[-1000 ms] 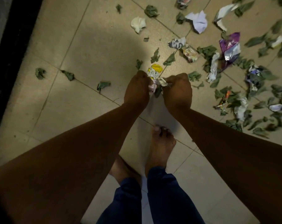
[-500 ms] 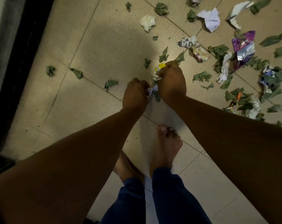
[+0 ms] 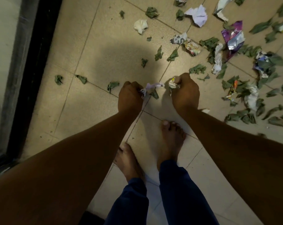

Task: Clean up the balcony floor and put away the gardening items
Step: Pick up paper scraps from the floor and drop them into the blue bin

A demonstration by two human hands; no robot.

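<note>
Clutching scraps (image 3: 151, 89) in the left hand (image 3: 130, 99), right hand (image 3: 185, 93) gripping a wrapper (image 3: 172, 82); leaves (image 3: 158, 53) litter the floor (image 3: 105, 38).

Home balcony: tiled floor (image 3: 105, 46) (littered), sliding-door frame (image 3: 32, 62).

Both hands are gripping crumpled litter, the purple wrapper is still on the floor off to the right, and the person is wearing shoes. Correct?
Not quite. The head view shows bare feet, not shoes. The rest holds: the left hand and right hand each grip crumpled litter, and the purple wrapper still lies on the floor to the right.
</note>
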